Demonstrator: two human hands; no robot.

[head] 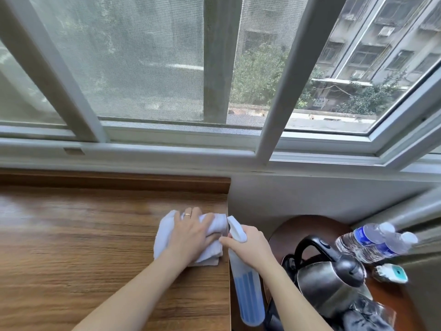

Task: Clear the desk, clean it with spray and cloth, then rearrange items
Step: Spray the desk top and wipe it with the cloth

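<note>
**Two hands at the bench's right edge**

Two bare forearms reach in from 6 o'clock. The right hand [250,247] has its fingers curled round the neck of a spray bottle [248,290], whose blue-striped body hangs just off the right edge of the wooden bench [83,247] and whose white nozzle points toward 11 o'clock. Just beside it at 9 o'clock, the left hand [191,235] presses down on a bunched white cloth [164,235], fingers bent over its folds; a ring sits on one finger. At 3 o'clock, a round side table [317,225] carries a steel kettle [327,280] and two water bottles [372,242]. Farther off, at 12 o'clock, a window [214,80] with a mesh screen faces trees and a building.
</note>
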